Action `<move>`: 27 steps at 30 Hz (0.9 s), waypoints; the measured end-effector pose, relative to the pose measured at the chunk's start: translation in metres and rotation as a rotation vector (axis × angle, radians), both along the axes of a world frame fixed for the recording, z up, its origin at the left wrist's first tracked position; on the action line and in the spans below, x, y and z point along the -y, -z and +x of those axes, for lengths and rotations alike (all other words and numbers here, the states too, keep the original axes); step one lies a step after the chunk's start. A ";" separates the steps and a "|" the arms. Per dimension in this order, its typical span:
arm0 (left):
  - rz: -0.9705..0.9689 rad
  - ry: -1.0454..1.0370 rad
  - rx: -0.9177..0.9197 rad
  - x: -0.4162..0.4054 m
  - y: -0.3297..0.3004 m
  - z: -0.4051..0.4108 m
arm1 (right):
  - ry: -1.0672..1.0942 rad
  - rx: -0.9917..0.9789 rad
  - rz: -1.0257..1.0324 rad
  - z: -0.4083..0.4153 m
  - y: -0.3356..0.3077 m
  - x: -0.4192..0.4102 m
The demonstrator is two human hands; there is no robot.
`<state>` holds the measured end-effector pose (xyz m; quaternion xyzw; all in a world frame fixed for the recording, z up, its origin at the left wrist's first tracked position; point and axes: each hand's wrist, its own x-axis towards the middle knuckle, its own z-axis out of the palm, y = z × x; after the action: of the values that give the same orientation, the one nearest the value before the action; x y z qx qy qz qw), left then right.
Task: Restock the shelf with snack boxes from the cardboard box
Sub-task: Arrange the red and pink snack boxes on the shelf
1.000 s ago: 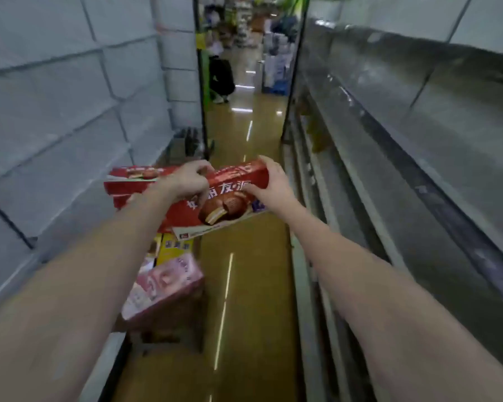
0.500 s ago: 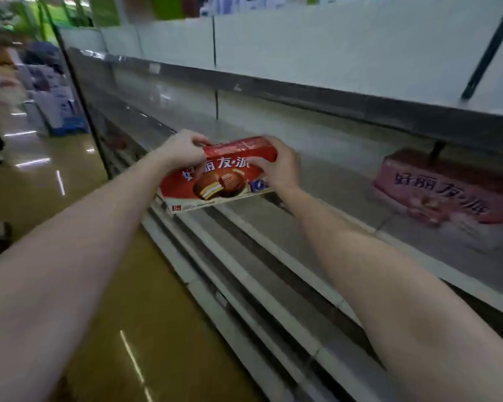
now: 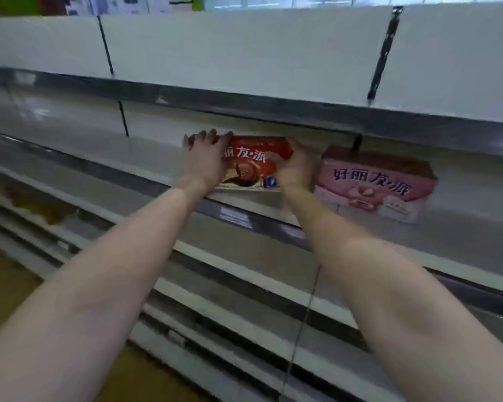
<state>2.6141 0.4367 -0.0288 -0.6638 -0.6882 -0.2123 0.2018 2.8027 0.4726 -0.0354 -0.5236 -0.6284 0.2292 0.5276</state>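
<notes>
A red snack box (image 3: 251, 163) with a chocolate pie picture stands on the grey shelf (image 3: 145, 158), its front facing me. My left hand (image 3: 205, 161) covers its left end, fingers spread over the top corner. My right hand (image 3: 292, 166) grips its right end. Just to the right stands a pink snack box (image 3: 375, 184) of the same brand, a small gap away. The cardboard box is out of view.
An upper shelf edge (image 3: 244, 103) overhangs the boxes closely. Lower shelves (image 3: 230, 285) step out toward me below my arms. A price label strip (image 3: 235, 217) runs along the shelf front. Brown floor (image 3: 0, 291) shows at the lower left.
I have turned from the aisle to face the shelf. Both hands carried the red box forward and right, and it now stands on the shelf beside the pink box.
</notes>
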 end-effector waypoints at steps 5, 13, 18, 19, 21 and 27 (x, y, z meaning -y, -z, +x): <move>-0.006 0.048 0.027 -0.041 0.032 0.005 | 0.150 0.351 0.008 0.016 0.018 -0.033; 0.047 0.091 0.107 -0.093 0.043 0.008 | 0.125 0.692 0.189 0.013 0.026 -0.059; 0.115 0.196 0.062 -0.127 0.050 0.020 | 0.398 0.920 0.231 0.020 0.033 -0.067; 0.109 0.218 0.046 -0.133 0.049 0.023 | 0.434 0.928 0.218 0.020 0.036 -0.068; 0.099 0.233 0.017 -0.144 0.047 0.027 | 0.469 0.971 0.216 0.018 0.040 -0.071; 0.095 0.258 -0.005 -0.176 0.045 0.029 | 0.528 1.055 0.112 0.009 0.035 -0.099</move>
<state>2.6433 0.6130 -0.0741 -0.7371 -0.5857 -0.2672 0.2056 2.8121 0.5713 -0.0703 -0.6768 -0.6654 -0.2348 0.2102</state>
